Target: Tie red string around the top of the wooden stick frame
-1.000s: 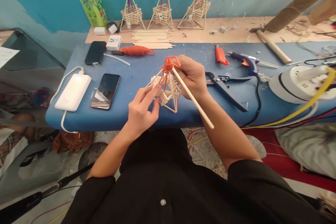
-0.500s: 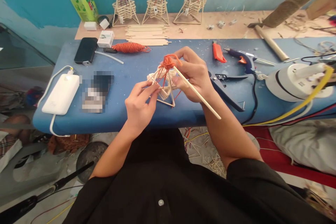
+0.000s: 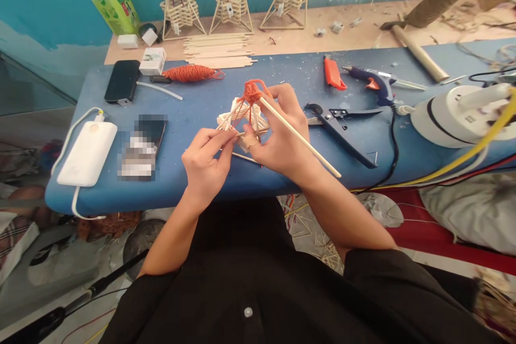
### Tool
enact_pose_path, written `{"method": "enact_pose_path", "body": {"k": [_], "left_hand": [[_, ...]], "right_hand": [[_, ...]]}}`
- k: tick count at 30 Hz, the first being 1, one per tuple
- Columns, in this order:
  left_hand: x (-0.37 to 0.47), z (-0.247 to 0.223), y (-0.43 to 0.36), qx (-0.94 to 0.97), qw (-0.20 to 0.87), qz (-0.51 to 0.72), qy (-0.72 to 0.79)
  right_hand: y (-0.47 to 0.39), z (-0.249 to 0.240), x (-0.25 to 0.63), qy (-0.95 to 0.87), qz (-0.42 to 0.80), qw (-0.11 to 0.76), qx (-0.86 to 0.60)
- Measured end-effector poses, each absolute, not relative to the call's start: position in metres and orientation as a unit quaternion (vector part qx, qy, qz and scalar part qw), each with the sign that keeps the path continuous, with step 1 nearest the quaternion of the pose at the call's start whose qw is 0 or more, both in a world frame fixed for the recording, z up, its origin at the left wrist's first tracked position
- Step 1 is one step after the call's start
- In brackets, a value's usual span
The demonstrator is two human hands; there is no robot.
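A small pyramid-shaped model of thin wooden sticks [image 3: 226,120] stands between my hands over the blue table. Orange yarn [image 3: 252,91] is bound round its peak, and a long stick [image 3: 308,145] slants from there down to the right. My left hand [image 3: 209,158] is closed, thumb and fingertips pinching at the model's near left side. What exactly lies in that pinch is partly hidden. Fingers of my right hand [image 3: 284,137] curl round the model's right side, the thumb pressing on its sticks.
Pruning shears [image 3: 338,129], an orange cutter [image 3: 334,74] and a glue gun [image 3: 373,83] lie right. A white power strip tower [image 3: 443,118] stands beyond. Orange yarn bundle [image 3: 191,73], phone [image 3: 122,80] and white power bank [image 3: 87,151] lie left. Finished stick models [image 3: 231,5] stand behind.
My right thumb has moved left and down onto the model's front, and the right hand has turned inward. The whole view has shifted slightly, and the shears show more fully.
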State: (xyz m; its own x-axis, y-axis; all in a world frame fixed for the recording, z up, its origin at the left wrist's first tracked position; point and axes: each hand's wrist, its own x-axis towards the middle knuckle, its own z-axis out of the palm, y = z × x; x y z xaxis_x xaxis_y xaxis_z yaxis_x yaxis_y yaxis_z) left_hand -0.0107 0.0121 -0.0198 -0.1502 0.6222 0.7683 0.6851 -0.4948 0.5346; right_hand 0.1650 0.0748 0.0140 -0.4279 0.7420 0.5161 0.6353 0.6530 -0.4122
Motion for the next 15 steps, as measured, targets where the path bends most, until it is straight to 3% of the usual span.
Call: {"method": "enact_pose_path", "body": {"k": [15], "left_hand": [[-0.017, -0.021, 0.016, -0.630, -0.053, -0.591, -0.502]], "right_hand": [[0.066, 0.029, 0.162, -0.850, 0.039, 0.312, -0.424]]}}
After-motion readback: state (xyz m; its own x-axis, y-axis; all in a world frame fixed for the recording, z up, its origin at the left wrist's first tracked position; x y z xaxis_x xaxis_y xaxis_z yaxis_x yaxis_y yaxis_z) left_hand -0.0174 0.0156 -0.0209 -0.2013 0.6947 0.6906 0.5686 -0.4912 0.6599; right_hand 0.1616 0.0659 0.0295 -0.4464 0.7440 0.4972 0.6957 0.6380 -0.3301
